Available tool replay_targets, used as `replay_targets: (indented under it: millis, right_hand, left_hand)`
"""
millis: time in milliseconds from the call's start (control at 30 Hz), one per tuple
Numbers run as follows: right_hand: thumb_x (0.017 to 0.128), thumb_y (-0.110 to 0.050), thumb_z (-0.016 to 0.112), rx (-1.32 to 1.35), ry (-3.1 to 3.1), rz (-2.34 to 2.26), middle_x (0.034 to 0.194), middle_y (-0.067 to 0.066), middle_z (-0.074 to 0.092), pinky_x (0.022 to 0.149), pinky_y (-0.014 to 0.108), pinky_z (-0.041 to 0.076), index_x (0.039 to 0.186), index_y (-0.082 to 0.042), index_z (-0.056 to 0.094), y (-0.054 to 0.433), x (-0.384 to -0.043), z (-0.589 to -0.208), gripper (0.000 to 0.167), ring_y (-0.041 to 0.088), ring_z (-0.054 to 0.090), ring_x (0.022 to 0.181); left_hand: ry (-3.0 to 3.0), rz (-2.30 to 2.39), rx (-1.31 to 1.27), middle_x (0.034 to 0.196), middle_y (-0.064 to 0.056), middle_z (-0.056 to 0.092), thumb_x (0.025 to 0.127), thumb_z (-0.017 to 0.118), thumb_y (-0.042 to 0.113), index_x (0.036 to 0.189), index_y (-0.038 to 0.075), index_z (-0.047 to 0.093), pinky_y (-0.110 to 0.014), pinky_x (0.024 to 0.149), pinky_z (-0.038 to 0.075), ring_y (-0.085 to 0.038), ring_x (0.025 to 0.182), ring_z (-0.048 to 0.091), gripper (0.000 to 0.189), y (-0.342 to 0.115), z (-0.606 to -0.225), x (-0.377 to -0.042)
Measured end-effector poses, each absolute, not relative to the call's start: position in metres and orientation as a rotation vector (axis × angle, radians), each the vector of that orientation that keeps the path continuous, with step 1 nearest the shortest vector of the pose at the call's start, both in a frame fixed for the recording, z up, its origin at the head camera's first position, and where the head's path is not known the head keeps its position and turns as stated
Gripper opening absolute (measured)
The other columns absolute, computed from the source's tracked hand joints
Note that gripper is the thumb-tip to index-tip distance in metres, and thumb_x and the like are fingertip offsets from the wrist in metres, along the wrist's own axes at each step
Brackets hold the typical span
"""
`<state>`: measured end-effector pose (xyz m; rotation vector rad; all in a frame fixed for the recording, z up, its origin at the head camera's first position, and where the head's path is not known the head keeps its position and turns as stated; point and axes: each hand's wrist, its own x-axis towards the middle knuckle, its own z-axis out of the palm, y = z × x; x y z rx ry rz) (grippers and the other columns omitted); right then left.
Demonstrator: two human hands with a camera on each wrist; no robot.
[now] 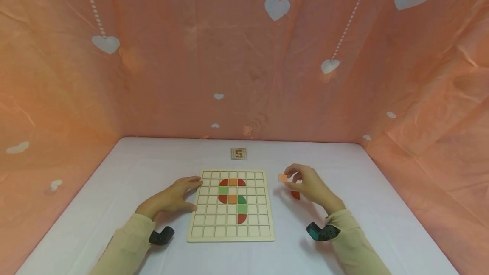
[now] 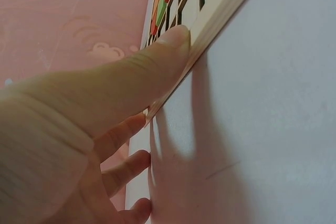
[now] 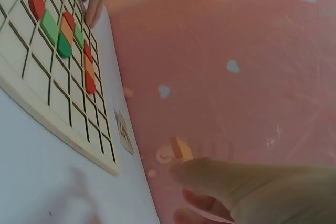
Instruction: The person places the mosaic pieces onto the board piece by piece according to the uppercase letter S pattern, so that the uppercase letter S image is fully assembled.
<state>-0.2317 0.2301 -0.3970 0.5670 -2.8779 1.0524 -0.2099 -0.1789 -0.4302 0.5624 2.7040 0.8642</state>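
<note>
A wooden grid board (image 1: 214, 231) lies on the table, with red, orange and green tiles set in its squares. My left hand (image 1: 173, 197) rests at the board's left edge; in the left wrist view its thumb (image 2: 170, 45) lies against the rim and the other fingers are spread. To the right of the board, my right hand (image 1: 310, 186) pinches an orange square tile (image 1: 282, 178) between thumb and fingertips. That tile (image 3: 181, 149) also shows past the fingertips in the right wrist view. Below the right hand is a red tile (image 1: 296, 195), partly hidden by it.
A small card (image 1: 239, 153) with a blocky figure lies behind the board. White cloth (image 1: 164, 152) covers the table. Orange-pink curtains with hearts (image 1: 229, 63) enclose the back and both sides. Dark wrist devices (image 1: 322, 232) sit at both cuffs.
</note>
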Motion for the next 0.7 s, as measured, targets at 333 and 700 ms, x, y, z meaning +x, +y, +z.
replay_targets:
  millis: [333,700]
  right_hand:
    - [0.085,-0.007,0.079,0.697,-2.807,1.023,0.098,0.006,0.071,0.075,0.037,0.058,0.102,-0.006,0.069,0.215,-0.226,-0.399,0.02,0.012,0.061,0.081]
    - [0.082,-0.006,0.077,0.766,-2.823,1.039,0.097,0.005,0.071,0.081,0.044,0.056,0.101,-0.008,0.07,0.197,-0.217,-0.4,0.021,0.011,0.06,0.081]
  left_hand:
    - [2.706,0.882,0.572,0.161,-0.026,0.033,0.08,0.083,0.019,0.148,-0.004,0.046,-0.067,0.122,0.023,-0.052,0.149,0.025,0.08,-0.178,-0.43,-0.209]
    - [2.72,0.854,0.579,0.161,-0.025,0.034,0.081,0.083,0.021,0.148,-0.003,0.046,-0.067,0.122,0.023,-0.051,0.149,0.025,0.08,-0.179,-0.429,-0.208]
